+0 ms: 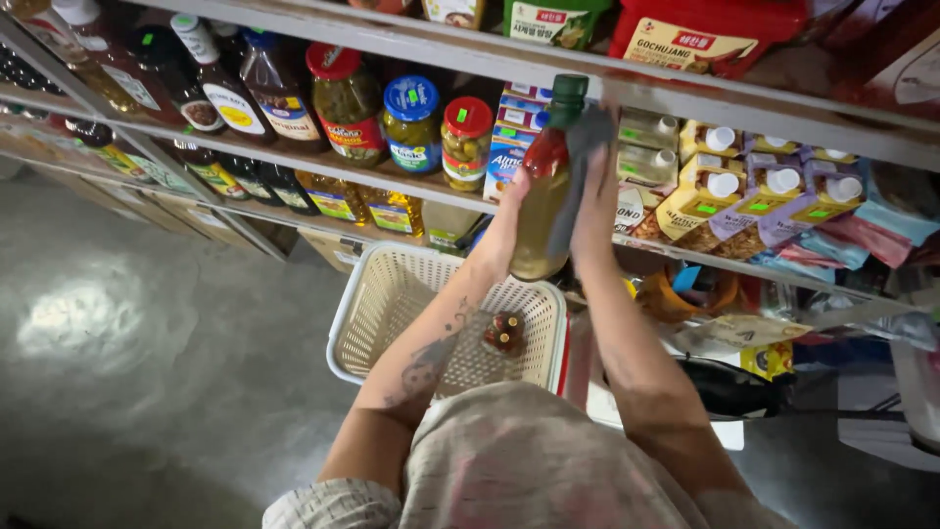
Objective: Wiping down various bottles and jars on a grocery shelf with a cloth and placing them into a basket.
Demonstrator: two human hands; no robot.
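My left hand grips a tall glass bottle of yellowish liquid with a red label and a green cap, held upright in front of the shelf. Against the bottle's right side my right hand presses a dark grey cloth. Below my arms sits a cream plastic basket with a perforated wall. A small dark red jar lies on the basket's floor.
Metal shelves hold sauce bottles, pickle jars, oil bottles and cartons with white caps. Red tubs stand on the top shelf. Packets and bags crowd the lower right. A grey concrete floor spreads to the left.
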